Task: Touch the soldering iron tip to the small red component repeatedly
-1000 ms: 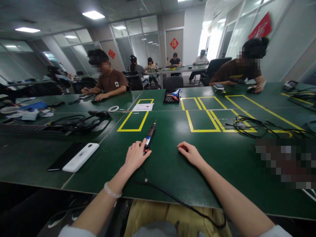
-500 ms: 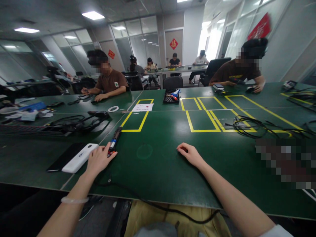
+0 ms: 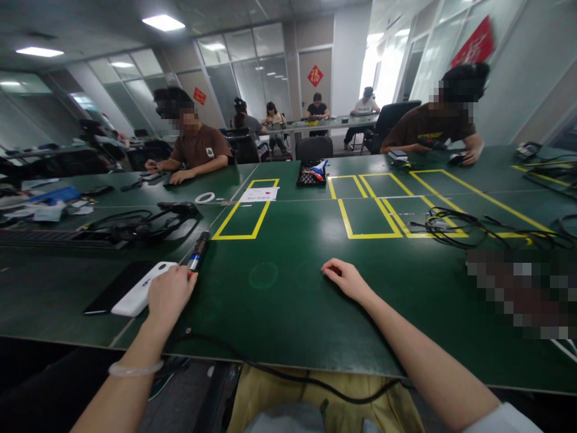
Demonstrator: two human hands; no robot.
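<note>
On the green table [image 3: 279,325], my left hand [image 3: 172,296] is closed round the near end of a dark cylindrical tool [image 3: 199,251] with a blue and silver band. The tool's far end points away from me, and its near end is hidden by my fingers. Just left of that hand lie a white phone-like case [image 3: 137,296] and a flat black object [image 3: 115,288]. My right hand [image 3: 345,278] rests on the table right of centre, fingers curled in, with nothing visible in it.
A black tray [image 3: 311,174] holds a blue and white item. Yellow tape outlines [image 3: 376,236] and a paper sheet [image 3: 260,193] are ahead. Black cables [image 3: 444,225] lie right, a black device [image 3: 148,222] left. A black cord [image 3: 288,377] crosses the near edge. Two people sit opposite.
My left hand and the tool have shifted left, and its fingers have drawn in round the tool's near end. My right hand has stayed in place.
</note>
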